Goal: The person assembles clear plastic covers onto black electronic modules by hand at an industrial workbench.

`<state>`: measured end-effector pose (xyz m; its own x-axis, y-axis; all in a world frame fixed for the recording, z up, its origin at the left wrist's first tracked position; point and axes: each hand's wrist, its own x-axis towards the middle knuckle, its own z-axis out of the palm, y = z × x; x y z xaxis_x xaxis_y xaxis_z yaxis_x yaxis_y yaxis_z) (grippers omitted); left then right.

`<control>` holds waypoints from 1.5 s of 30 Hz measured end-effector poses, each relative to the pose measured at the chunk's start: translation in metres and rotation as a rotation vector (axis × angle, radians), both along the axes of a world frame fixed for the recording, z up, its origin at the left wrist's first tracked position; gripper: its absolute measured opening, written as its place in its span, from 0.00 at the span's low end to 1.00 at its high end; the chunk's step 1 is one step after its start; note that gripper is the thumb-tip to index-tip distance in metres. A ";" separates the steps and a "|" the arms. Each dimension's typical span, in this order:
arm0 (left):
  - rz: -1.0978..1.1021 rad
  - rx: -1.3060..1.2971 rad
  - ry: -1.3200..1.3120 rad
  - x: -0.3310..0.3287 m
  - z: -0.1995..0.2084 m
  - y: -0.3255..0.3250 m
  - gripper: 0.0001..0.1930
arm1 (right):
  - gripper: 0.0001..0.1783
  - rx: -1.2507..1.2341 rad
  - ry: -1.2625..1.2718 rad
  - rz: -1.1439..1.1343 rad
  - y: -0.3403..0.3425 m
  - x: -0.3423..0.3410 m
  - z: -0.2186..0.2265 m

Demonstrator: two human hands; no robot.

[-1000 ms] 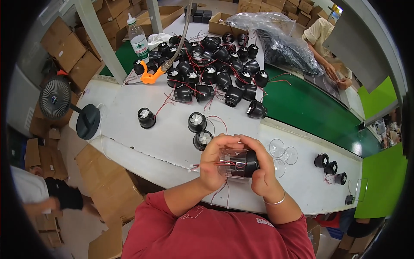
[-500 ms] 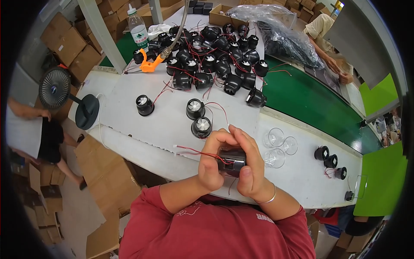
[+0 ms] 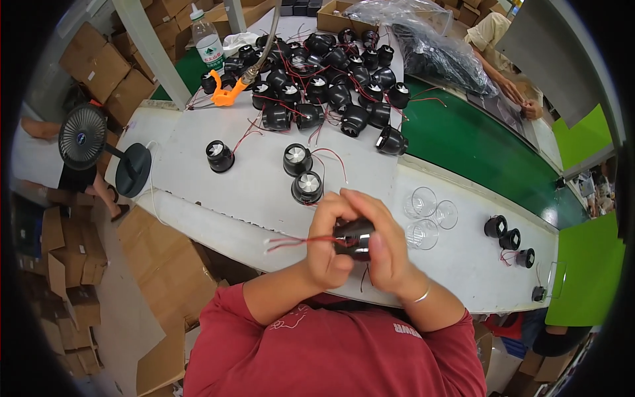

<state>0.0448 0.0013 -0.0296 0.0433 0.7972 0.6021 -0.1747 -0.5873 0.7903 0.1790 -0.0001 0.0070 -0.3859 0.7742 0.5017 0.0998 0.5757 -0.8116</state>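
Observation:
Close in front of my chest, my left hand (image 3: 324, 257) and my right hand (image 3: 390, 255) are closed round a black cup-shaped fan housing (image 3: 356, 237) from both sides. Thin red and white wires (image 3: 286, 242) run from it leftward across my left fingers, with loose ends. My palms cover part of the housing. Just beyond my fingertips, two black fan housings (image 3: 307, 186) with white bladed wheels stand side by side on the white table (image 3: 258, 192). A third fan housing (image 3: 219, 157) stands farther left, its red wires trailing.
Many wired fan housings (image 3: 317, 86) are heaped at the back. Clear cups (image 3: 422, 233) stand right of my hands, with several black parts (image 3: 509, 239) beyond. An orange-handled air gun (image 3: 228, 92) hangs over the heap. A desk fan (image 3: 83, 137) stands left; another person's hands (image 3: 522, 102) are far right.
The fan housing has turned slightly between my hands, and its wires have swung into a more level line. My right hand has shifted a little. The person at far left has moved.

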 end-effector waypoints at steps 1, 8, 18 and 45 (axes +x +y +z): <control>0.150 0.162 0.330 -0.013 0.005 0.010 0.41 | 0.27 -0.137 -0.043 0.025 0.004 0.008 0.010; -0.547 -0.694 -0.396 -0.016 0.031 -0.006 0.23 | 0.51 -0.201 -0.019 0.011 -0.004 0.035 0.037; -0.780 -0.927 -0.623 -0.005 0.048 -0.014 0.27 | 0.42 0.198 -0.244 -0.201 -0.020 0.033 0.041; 0.030 -0.187 0.775 -0.042 0.025 -0.006 0.31 | 0.44 -0.381 -0.852 -1.070 0.241 0.230 -0.081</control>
<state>0.0031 -0.0049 -0.0049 0.3719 0.8894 0.2658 0.4783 -0.4290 0.7663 0.4091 0.2409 -0.0742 0.3893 0.9140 0.1147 0.8711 -0.3248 -0.3685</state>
